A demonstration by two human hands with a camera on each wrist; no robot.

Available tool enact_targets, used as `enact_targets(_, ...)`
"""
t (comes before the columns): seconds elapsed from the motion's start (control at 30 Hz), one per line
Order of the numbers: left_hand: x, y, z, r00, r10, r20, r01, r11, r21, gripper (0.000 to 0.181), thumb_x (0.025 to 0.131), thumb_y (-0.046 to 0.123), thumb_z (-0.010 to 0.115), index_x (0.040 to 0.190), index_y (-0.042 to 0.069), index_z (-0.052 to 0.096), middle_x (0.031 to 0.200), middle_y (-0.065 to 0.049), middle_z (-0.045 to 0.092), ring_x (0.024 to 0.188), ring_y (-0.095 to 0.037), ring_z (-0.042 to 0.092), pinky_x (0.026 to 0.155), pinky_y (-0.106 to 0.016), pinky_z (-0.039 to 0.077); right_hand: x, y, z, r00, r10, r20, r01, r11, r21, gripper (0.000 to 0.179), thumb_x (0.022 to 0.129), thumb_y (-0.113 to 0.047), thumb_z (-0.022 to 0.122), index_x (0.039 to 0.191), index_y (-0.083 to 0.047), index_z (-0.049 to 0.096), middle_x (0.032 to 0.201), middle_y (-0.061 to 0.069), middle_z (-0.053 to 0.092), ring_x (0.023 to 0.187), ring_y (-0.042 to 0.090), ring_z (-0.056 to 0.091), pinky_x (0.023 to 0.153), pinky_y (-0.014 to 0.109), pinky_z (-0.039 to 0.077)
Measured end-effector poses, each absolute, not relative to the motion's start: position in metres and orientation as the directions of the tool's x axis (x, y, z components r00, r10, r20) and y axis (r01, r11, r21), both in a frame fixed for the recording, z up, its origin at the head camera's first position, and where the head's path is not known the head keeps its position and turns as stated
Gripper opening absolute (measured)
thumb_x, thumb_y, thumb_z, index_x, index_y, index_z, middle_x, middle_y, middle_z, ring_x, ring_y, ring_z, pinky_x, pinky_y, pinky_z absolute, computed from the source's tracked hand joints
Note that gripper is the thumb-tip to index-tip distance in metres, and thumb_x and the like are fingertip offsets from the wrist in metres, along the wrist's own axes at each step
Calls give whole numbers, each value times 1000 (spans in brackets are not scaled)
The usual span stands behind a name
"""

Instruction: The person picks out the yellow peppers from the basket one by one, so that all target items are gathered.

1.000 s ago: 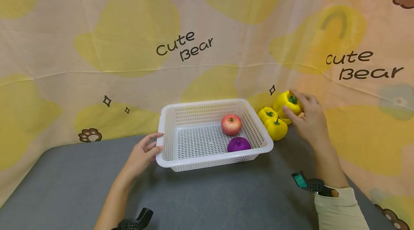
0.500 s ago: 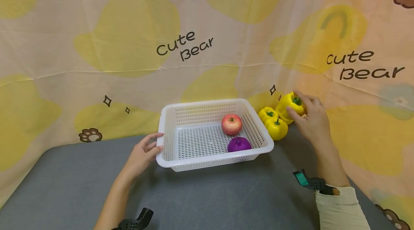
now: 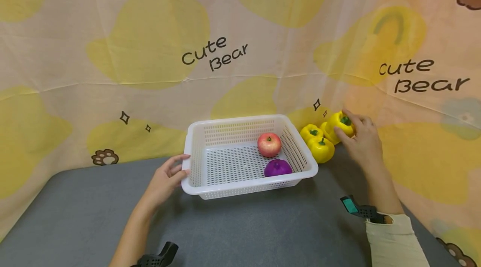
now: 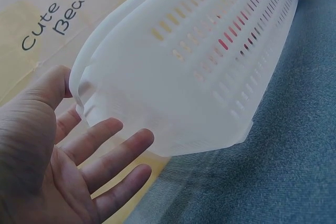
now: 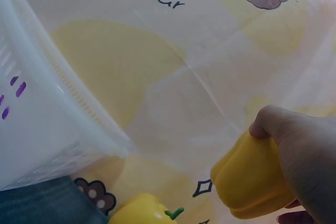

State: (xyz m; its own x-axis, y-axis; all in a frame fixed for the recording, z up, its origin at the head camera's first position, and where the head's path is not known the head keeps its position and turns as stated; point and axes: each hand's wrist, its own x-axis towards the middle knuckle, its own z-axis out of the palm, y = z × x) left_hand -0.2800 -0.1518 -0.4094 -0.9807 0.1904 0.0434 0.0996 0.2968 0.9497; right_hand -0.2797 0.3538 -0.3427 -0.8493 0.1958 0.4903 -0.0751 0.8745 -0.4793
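Observation:
A white perforated basket (image 3: pixel 236 192) stands on the table. My left hand (image 3: pixel 165 175) grips its left rim; in the left wrist view the other fingers (image 4: pixel 115 161) spread loosely by the outer wall. Inside the basket lie a red apple (image 3: pixel 269 144) and a round purple item (image 3: pixel 278 167), its kind unclear. To the right, my right hand (image 3: pixel 362 139) holds a yellow bell pepper (image 3: pixel 339 123) between thumb and fingers, its green stem showing. Yellow bell peppers (image 3: pixel 320 150) sit beside the basket's right end, one partly hidden behind the held one. The right wrist view shows the held pepper (image 5: pixel 252 177) close up.
A grey cloth-like surface (image 3: pixel 240 229) covers the table. Right behind the basket hangs a patterned curtain (image 3: pixel 150 62) with bear prints, which also closes in on the right, near my right hand.
My right hand has shifted slightly right and then down with the yellow bell pepper, exposing more of the pepper behind it. My left hand and the basket stay put.

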Motion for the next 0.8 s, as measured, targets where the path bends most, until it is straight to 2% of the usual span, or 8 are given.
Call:
enact_targets(0.3, -279, -151, -409, -981, 191, 40, 98, 303, 948, 49, 100, 19, 59, 146, 10, 44, 146, -23, 56, 117, -28, 67, 88, -33, 58, -284, 360, -350, -864, 204, 460, -47, 877, -478, 62, 101, -47, 53, 156, -21, 40, 144, 32, 44, 127, 53, 42, 93, 71, 39)
enact_targets(0.8, -279, -151, -408, -980, 192, 43, 101, 298, 949, 49, 100, 19, 59, 146, 10, 45, 146, -23, 56, 117, -26, 67, 86, -28, 57, -288, 368, -363, -882, 208, 422, -17, 882, -471, 63, 101, -48, 52, 155, -18, 41, 143, 34, 44, 123, 54, 44, 89, 68, 41)
